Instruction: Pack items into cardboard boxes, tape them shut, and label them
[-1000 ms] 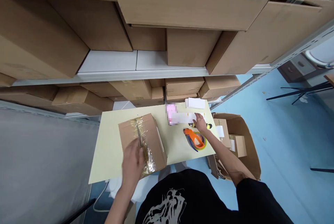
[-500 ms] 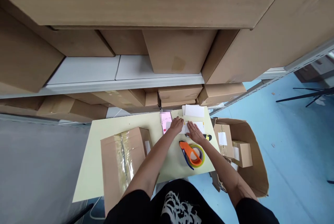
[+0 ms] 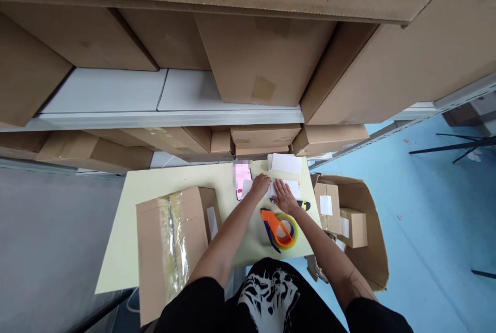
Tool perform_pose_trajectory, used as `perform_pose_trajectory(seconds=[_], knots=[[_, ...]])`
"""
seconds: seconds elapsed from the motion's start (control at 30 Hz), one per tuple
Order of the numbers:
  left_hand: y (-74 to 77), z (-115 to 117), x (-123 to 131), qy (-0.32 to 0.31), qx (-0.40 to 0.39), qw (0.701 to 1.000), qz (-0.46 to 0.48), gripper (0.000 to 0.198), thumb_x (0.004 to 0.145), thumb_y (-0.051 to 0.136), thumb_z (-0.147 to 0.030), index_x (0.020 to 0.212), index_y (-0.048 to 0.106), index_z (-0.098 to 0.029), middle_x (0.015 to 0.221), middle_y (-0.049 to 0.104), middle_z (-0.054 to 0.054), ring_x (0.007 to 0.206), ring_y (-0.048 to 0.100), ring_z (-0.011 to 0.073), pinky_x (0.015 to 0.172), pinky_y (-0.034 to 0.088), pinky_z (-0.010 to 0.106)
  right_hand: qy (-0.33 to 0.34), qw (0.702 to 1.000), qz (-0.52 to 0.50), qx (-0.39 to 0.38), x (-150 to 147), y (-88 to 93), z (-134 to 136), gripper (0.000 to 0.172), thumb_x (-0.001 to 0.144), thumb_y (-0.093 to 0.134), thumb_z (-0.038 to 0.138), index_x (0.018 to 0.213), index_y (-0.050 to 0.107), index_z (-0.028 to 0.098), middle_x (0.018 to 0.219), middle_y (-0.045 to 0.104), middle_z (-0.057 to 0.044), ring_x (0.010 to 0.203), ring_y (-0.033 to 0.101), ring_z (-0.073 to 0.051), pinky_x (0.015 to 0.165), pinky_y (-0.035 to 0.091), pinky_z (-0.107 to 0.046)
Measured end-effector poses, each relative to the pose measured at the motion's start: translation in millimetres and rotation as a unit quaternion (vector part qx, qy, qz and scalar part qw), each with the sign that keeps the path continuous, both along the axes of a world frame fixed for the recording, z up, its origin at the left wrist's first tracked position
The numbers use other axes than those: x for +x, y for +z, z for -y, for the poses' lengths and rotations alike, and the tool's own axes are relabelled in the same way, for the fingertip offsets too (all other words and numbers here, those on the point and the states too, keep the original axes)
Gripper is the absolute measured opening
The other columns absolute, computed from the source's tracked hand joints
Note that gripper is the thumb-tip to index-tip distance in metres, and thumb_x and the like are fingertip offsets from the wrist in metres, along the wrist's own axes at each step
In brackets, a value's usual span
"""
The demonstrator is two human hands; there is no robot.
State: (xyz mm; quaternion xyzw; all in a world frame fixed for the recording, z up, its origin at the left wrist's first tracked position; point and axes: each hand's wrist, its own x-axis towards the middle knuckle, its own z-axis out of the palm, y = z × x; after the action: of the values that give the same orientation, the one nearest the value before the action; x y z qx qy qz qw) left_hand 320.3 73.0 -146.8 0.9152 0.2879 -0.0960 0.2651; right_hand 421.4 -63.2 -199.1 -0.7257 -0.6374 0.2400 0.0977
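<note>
A long white paper piece (image 3: 293, 186) lies flat near the far right of the pale yellow table (image 3: 155, 178). On its right part my right hand (image 3: 285, 198) presses down, flat with fingers stretched. My left hand (image 3: 260, 185) rests over its left part with fingers curled together; what they pinch is hidden. Left of that hand lies a phone with a pink screen (image 3: 243, 173). Nearer my body is an orange tape dispenser (image 3: 279, 229) with a roll of yellowish tape (image 3: 295, 232). A black and yellow tool (image 3: 305, 205) sits beside my right hand, partly covered.
Stacked white sheets (image 3: 285, 163) lie at the table's far edge. A taped carton (image 3: 155, 250) occupies the left side. To the right, an open carton (image 3: 374, 240) on the blue floor holds smaller boxes. A shelf (image 3: 127, 117) of cartons rises just beyond the table.
The head view has shifted slightly, moving the table a little left in the picture. Both hands stay on the white paper, and the right hand sits a touch closer to the left.
</note>
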Motion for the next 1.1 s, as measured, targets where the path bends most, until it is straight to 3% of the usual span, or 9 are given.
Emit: perform_pose_trajectory(seconds=[0.23,0.53,0.77,0.97,1.1], knots=[[0.0,1,-4,-0.010,0.017,1.000,0.014,0.022,0.086,0.045,-0.011,0.085,0.067,-0.010,0.088,0.066,0.013,0.093,0.058,0.0227,0.085,0.044,0.035,0.047,0.986,0.154,-0.037,-2,-2.8,1,0.059,0.094,0.024,0.034,0.146,0.018,0.007,0.154,0.013,-0.011,0.142,0.009,-0.024,0.113,0.015,-0.045],[-8.2,-1,-7,0.009,0.049,0.999,0.005,0.019,0.086,0.047,-0.013,0.092,0.065,-0.010,0.094,0.066,0.013,0.096,0.059,0.0217,0.087,0.043,0.034,0.035,0.988,0.142,-0.050,-5,2.6,-2,0.062,0.094,0.026,0.038,0.147,0.017,0.008,0.154,0.014,-0.012,0.142,0.009,-0.025,0.113,0.015,-0.045],[-11.5,-2,1,-0.024,0.035,0.999,0.010,0.018,0.086,0.048,-0.010,0.086,0.066,-0.011,0.087,0.067,0.011,0.091,0.060,0.0206,0.081,0.045,0.032,0.023,0.986,0.147,-0.073,-10,12.2,-6,0.058,0.095,0.023,0.038,0.147,0.018,0.013,0.154,0.011,-0.009,0.142,0.009,-0.024,0.113,0.014,-0.044],[7.2,-2,-10,-0.042,0.017,0.999,0.027,0.020,0.087,0.046,-0.010,0.084,0.065,-0.013,0.086,0.067,0.007,0.089,0.060,0.0166,0.083,0.044,0.028,0.004,0.986,0.145,-0.081,-13,12.0,-6,0.059,0.093,0.024,0.036,0.147,0.017,0.013,0.154,0.009,-0.008,0.142,0.007,-0.024,0.114,0.012,-0.046],[40.4,-8,-15,0.008,0.027,0.999,0.019,0.023,0.090,0.042,-0.016,0.087,0.064,-0.012,0.088,0.068,0.011,0.093,0.060,0.0206,0.080,0.044,0.031,-0.012,0.991,0.101,-0.087,-14,17.9,-6,0.060,0.093,0.027,0.036,0.146,0.020,0.010,0.154,0.009,-0.009,0.142,0.005,-0.025,0.114,0.008,-0.045]])
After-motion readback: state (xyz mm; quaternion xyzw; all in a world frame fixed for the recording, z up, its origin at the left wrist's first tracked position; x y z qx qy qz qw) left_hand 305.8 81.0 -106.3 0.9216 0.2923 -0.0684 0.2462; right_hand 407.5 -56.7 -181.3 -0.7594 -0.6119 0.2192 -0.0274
